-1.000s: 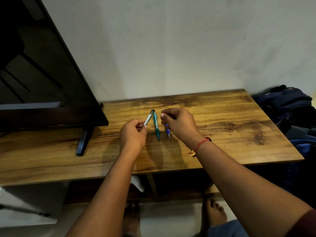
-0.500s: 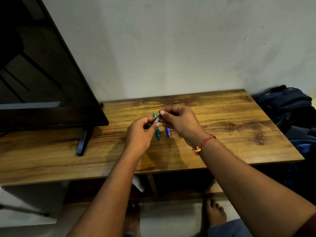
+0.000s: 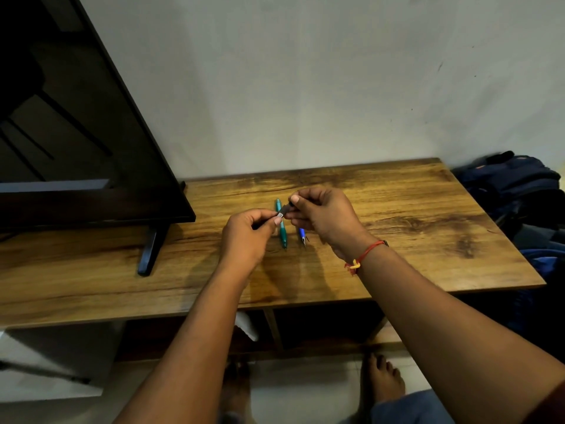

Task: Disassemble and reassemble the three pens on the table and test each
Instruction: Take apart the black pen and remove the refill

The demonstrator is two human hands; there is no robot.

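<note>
A white and dark pen [image 3: 283,211] is held above the wooden table [image 3: 397,240] between both hands. My left hand [image 3: 247,237] pinches its near end and my right hand [image 3: 324,217] grips its dark far end, so only a short middle stretch shows. A teal pen [image 3: 281,229] lies flat on the table just under the hands, pointing towards me. To its right a blue pen [image 3: 302,235] also lies there, its upper part hidden by my right hand.
A large dark TV screen [image 3: 76,148] stands on the table's left half, with its black foot [image 3: 149,249] near the hands. Dark blue bags [image 3: 516,185] lie beside the table's right end. Bare feet [image 3: 382,381] show on the floor below.
My left hand carried the white and dark pen to the right and my right hand came over and took hold of its far end. The teal and blue pens stayed put.
</note>
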